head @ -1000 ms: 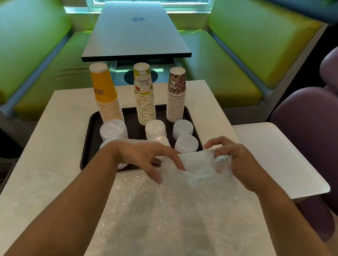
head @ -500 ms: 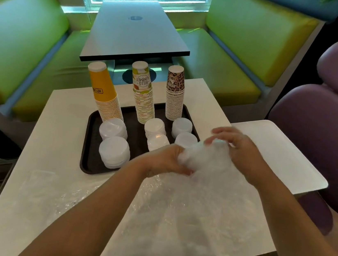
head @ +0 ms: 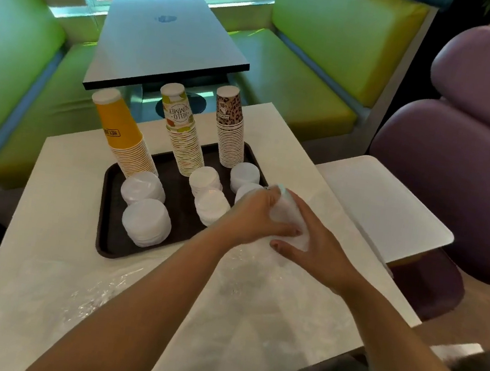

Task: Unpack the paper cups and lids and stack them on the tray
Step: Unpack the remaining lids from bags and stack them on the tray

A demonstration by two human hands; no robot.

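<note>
1. Nearest, a sheet of clear, crinkled plastic wrapping lies spread over the near part of the white table.
2. Both hands meet at the far edge of that sheet, just beside the tray's right end. The left hand has its fingers curled round a bunched wad of the plastic; the right hand cups the same wad from the other side, fingers bent over it.
3. The dark brown rectangular plastic tray sits on the table just beyond the sheet.
4. On the tray's near half stand short stacks of white round plastic lids: two large stacks at the left, two smaller ones in the middle, and two more at the right, one partly hidden behind the left hand.
5. On the tray's far half stand three tall upturned stacks of paper cups: a yellow stack at the left, a white stack printed with fruit and lettering in the middle, and a leopard-print stack at the right.
6. Beyond, a dark grey table stands between two green cushioned benches; a purple padded chair is at the right.
</note>
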